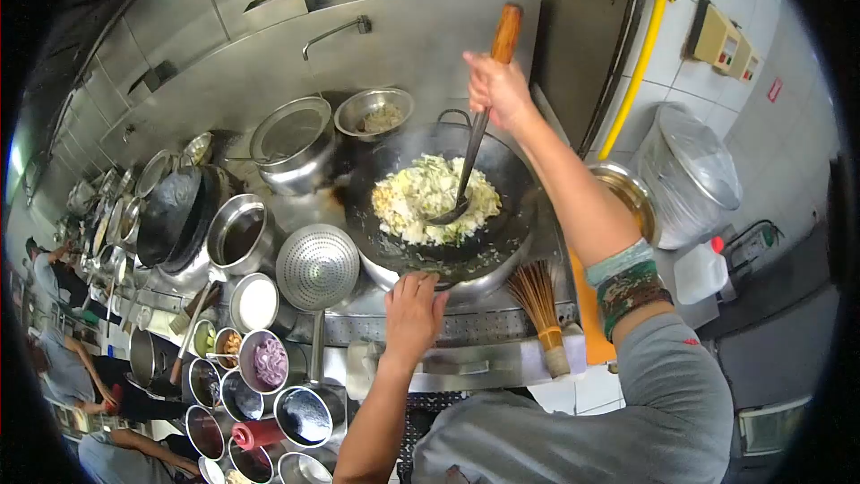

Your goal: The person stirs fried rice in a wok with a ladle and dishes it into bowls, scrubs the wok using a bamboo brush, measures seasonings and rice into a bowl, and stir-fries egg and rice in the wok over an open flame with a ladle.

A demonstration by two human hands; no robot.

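My right hand is closed round the long handle of a ladle, just below its wooden end. The ladle slants down into a big black wok, its bowl resting in a heap of fried rice with chopped greens and pale yellow bits. At the near rim of the wok, my left hand has its fingers curled over the edge; the exact part they grip is hidden. A bamboo brush lies right of the wok, and a perforated strainer lies to its left.
Metal pots and a basin stand left of and behind the wok. Containers, one with sliced onion, crowd the near left around a red bottle. A faucet juts from the back wall. Co-workers stand far left.
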